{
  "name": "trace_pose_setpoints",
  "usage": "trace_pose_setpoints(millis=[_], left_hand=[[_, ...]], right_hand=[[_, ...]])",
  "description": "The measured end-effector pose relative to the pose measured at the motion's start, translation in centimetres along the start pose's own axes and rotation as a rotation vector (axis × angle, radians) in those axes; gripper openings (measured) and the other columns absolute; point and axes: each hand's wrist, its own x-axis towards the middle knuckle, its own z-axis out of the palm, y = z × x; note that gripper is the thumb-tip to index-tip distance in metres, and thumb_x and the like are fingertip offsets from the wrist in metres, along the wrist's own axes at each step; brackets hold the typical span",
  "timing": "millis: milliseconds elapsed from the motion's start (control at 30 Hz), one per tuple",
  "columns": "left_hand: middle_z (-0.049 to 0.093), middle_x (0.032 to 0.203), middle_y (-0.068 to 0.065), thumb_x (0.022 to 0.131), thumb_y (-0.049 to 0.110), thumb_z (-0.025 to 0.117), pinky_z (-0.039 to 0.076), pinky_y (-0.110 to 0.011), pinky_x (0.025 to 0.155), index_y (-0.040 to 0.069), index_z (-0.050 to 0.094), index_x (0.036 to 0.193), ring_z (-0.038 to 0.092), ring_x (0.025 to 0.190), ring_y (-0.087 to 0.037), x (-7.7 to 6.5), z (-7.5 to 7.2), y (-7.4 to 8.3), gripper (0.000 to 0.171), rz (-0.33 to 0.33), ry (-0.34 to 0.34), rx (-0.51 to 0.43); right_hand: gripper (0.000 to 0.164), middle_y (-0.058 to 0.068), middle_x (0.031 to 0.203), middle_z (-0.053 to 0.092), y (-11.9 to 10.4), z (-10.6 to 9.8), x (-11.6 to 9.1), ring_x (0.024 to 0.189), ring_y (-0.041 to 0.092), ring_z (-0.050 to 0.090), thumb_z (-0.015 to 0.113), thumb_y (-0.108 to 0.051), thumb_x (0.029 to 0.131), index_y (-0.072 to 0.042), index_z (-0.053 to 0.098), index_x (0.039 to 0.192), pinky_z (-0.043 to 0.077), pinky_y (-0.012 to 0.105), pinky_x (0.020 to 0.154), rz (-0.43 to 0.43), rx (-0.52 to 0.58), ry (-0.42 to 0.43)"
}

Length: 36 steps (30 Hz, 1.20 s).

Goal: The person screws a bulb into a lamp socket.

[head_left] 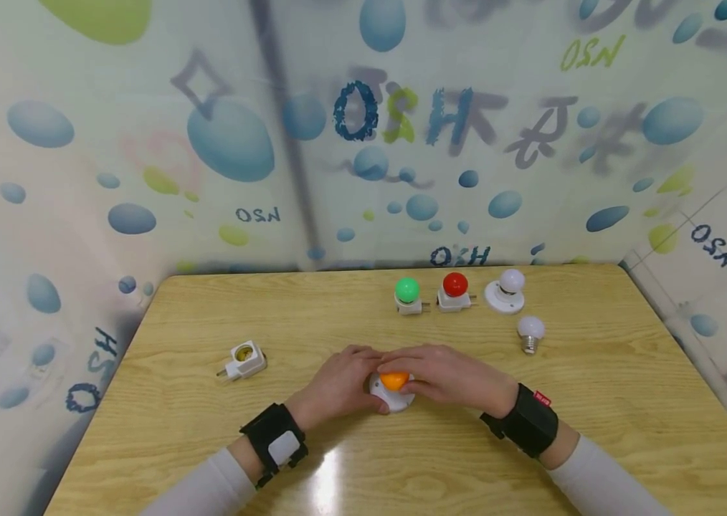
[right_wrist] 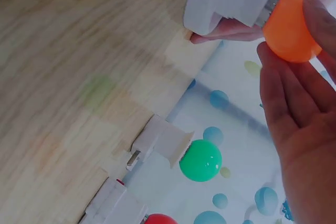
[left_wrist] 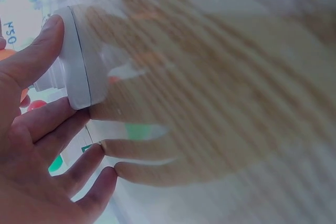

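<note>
An orange light bulb [head_left: 394,380] stands in a round white lamp holder [head_left: 393,405] at the middle of the table. My left hand [head_left: 343,380] grips the holder's base [left_wrist: 79,64] by its rim, with the thumb on one side and fingers on the other. My right hand [head_left: 444,371] pinches the orange bulb [right_wrist: 289,30] between thumb and fingers. Between bulb and holder, the right wrist view shows a strip of the metal screw base. How deep the thread sits is hidden.
Toward the back stand a green bulb [head_left: 406,289] and a red bulb [head_left: 455,284] in white plug sockets. Beside them a white bulb [head_left: 512,280] sits in a round holder. A loose white bulb [head_left: 530,330] lies in front. An unfilled plug socket [head_left: 247,360] lies left.
</note>
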Motion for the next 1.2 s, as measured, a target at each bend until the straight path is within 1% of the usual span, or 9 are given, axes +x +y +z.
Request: trace_pose_setpoints(millis=[133,333,500,733,900,1100,1200], left_hand=[[0.057,0.133,0.0,0.072,0.054,0.076,0.043,-0.049,0.094,0.014,0.06,0.133,0.048,0.122,-0.029,0.0,-0.2,0.1,0.074,-0.001,-0.01,0.004],[0.057,0.133,0.0,0.072,0.054,0.075,0.043,-0.049,0.094,0.014,0.06,0.133,0.047,0.123,-0.029,0.1,-0.3,0.1,0.075,0.0,-0.022,0.004],[0.057,0.133,-0.001,0.072,0.054,0.076,0.044,-0.049,0.093,0.014,0.06,0.133,0.047,0.123,-0.03,0.1,-0.2,0.0,0.075,0.012,-0.013,0.007],[0.055,0.136,-0.001,0.072,0.055,0.075,0.043,-0.049,0.094,0.015,0.06,0.133,0.046,0.124,-0.03,0.0,0.0,-0.1,0.074,0.005,-0.014,0.0],[0.055,0.137,-0.001,0.073,0.057,0.073,0.042,-0.049,0.096,0.015,0.06,0.133,0.047,0.123,-0.03,0.0,0.3,-0.2,0.074,0.002,-0.02,0.001],[0.054,0.137,-0.001,0.073,0.06,0.072,0.042,-0.049,0.096,0.015,0.056,0.136,0.046,0.122,-0.028,0.2,0.3,-0.6,0.079,0.001,-0.026,0.002],[0.054,0.137,0.0,0.073,0.06,0.072,0.041,-0.05,0.095,0.016,0.056,0.137,0.046,0.122,-0.028,0.2,0.2,-0.6,0.08,0.005,-0.025,0.006]], right_hand=[[0.041,-0.002,0.131,0.06,-0.2,0.2,0.0,0.116,0.014,0.057,0.065,-0.028,0.091,-0.012,0.063,0.129,0.047,0.032,0.094,0.001,-0.045,0.039],[0.042,-0.003,0.126,0.063,-0.7,0.4,0.1,0.109,0.012,0.06,0.066,-0.034,0.089,-0.013,0.066,0.125,0.049,0.03,0.09,0.043,-0.104,0.071],[0.043,-0.003,0.123,0.065,-1.0,0.6,0.2,0.106,0.011,0.061,0.067,-0.035,0.087,-0.013,0.067,0.124,0.049,0.03,0.089,0.07,-0.136,0.091],[0.043,-0.002,0.123,0.065,-1.2,1.0,0.1,0.106,0.011,0.061,0.067,-0.037,0.087,-0.015,0.066,0.124,0.049,0.031,0.089,0.095,-0.159,0.119],[0.043,-0.004,0.125,0.062,-1.1,1.3,-0.1,0.112,0.009,0.057,0.065,-0.039,0.089,-0.018,0.064,0.126,0.047,0.03,0.092,0.129,-0.138,0.105],[0.059,0.0,0.14,0.05,-1.0,1.2,-0.4,0.122,0.013,0.05,0.06,-0.049,0.09,-0.017,0.052,0.14,0.045,0.031,0.096,0.177,-0.141,0.062],[0.063,0.0,0.142,0.048,-1.1,1.0,-0.7,0.123,0.014,0.049,0.057,-0.053,0.09,-0.017,0.05,0.141,0.046,0.033,0.096,0.203,-0.135,0.049]])
